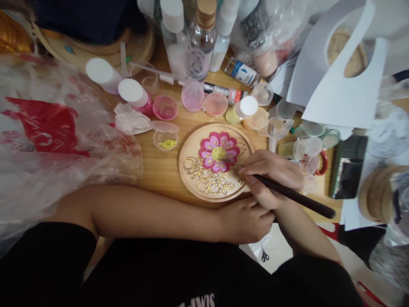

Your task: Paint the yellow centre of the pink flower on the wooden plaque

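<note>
A round wooden plate [188, 187] lies on the table, with raised gold outlines on it. The flower [208, 147] on it has pink and magenta petals and a textured yellow centre. My right hand [271, 175] is closed around a slim tool [295, 196] with a long dark handle. Its thin tip reaches the flower near the yellow centre; I cannot tell whether it is a brush or a small knife. Curled beneath my right wrist and touching it, my left hand [246, 219] is closed beside the plate's lower right edge. What its fingers hold, if anything, is hidden.
Left of the plate stands a small cup [166, 140] with yellow paste. Behind are paint cups [193, 96], white-capped bottles [136, 94] and a glue tube [223, 91]. Plastic bags [64, 128] cover the left side. White paper [345, 94] and a dark phone-like object [348, 168] lie right.
</note>
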Available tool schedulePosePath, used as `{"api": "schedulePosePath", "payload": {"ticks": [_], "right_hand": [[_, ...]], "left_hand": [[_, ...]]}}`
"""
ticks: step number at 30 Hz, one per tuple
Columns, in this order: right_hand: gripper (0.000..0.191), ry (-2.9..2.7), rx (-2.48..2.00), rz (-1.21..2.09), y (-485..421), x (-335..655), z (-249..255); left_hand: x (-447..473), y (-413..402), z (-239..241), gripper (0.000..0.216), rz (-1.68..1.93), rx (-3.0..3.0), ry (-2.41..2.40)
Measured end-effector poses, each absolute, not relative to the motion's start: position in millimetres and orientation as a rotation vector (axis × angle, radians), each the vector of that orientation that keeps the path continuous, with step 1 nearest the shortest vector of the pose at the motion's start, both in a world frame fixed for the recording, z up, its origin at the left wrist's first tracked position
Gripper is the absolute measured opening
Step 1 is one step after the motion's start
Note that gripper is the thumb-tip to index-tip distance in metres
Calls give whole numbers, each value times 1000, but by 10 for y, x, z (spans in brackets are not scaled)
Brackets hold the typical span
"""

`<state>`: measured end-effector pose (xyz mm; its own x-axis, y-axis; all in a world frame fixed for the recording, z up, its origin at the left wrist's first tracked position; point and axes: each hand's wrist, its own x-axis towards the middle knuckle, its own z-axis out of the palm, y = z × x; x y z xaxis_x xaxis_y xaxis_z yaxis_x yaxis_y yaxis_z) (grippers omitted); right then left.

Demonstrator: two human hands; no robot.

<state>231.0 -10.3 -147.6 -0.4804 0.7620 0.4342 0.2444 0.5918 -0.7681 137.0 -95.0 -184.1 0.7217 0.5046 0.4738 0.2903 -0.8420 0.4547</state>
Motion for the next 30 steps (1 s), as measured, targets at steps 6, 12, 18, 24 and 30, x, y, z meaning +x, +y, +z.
{"api": "schedulePosePath", "payload": {"ticks": [6, 12, 18, 24, 30], "right_hand": [[21, -2022, -815, 821, -99, 2286, -1476], [20, -2047, -827, 789, -75, 2289, -1459], [18, -2007, -876, 767, -97, 2284, -1477], [20, -1980, -882, 774, -108, 2301, -1494], [22, -2027, -780, 836, -83, 2291, -1489]], "left_hand": [[1381, -964, -1851, 22, 840, 2550, 627], [1383, -969, -1847, 23, 794, 2541, 619], [1375, -962, -1836, 23, 781, 2535, 612], [1377, -970, -1842, 23, 794, 2541, 629], [1382, -967, -1857, 25, 794, 2557, 595]]}}
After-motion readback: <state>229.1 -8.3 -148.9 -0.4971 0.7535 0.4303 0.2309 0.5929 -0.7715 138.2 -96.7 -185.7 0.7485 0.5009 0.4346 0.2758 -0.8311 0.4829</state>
